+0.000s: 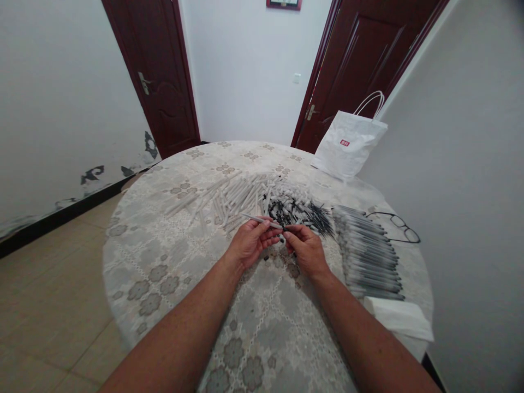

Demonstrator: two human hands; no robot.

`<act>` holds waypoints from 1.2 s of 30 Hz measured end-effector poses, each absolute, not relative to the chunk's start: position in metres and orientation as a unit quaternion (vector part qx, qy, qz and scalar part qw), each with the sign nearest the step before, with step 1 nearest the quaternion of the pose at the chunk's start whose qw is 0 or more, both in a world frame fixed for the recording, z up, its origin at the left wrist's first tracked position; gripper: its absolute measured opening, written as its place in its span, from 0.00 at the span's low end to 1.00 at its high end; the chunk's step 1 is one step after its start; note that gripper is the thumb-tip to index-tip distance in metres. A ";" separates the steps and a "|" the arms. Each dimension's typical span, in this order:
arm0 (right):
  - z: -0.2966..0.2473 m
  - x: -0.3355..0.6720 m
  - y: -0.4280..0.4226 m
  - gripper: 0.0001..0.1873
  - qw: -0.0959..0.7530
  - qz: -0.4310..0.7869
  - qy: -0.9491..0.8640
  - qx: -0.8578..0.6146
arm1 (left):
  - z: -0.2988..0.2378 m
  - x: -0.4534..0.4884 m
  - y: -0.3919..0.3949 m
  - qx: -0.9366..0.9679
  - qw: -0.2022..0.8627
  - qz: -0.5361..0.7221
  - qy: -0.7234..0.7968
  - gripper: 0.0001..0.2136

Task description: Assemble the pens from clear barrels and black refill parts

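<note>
My left hand (pixel 252 243) grips a thin whitish pen barrel (pixel 252 217) that slants from upper left down to the right. At the barrel's lower right end, my right hand (pixel 303 246) pinches a small dark part (pixel 285 228), too small to make out fully. The two hands almost meet over the table. Just beyond them lies a spread of loose white pen barrels (pixel 239 196). To its right is a heap of small white and black pen parts (pixel 292 202), with dark thin pieces (pixel 321 219) at its right side.
A round table with a flowered cloth (pixel 164 295) fills the middle. On the right lie rows of grey pens (pixel 368 254), eyeglasses (pixel 399 225) and a folded white tissue pack (pixel 399 316). A white paper bag (pixel 350 143) stands at the back right, near the wall.
</note>
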State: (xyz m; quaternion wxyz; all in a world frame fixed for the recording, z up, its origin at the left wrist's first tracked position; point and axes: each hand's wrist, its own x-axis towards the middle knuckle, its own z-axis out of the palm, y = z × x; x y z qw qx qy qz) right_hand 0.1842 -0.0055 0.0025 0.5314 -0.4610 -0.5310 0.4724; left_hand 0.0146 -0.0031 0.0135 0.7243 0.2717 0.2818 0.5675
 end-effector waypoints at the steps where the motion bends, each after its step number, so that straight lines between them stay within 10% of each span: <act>1: 0.003 0.184 -0.005 0.15 0.531 0.473 -0.531 -0.460 | 0.013 0.015 -0.003 0.272 0.724 0.567 0.282 0.10; 36: 0.003 0.188 -0.007 0.14 0.512 0.356 -0.607 -0.493 | 0.012 0.015 -0.003 0.284 0.722 0.548 0.313 0.10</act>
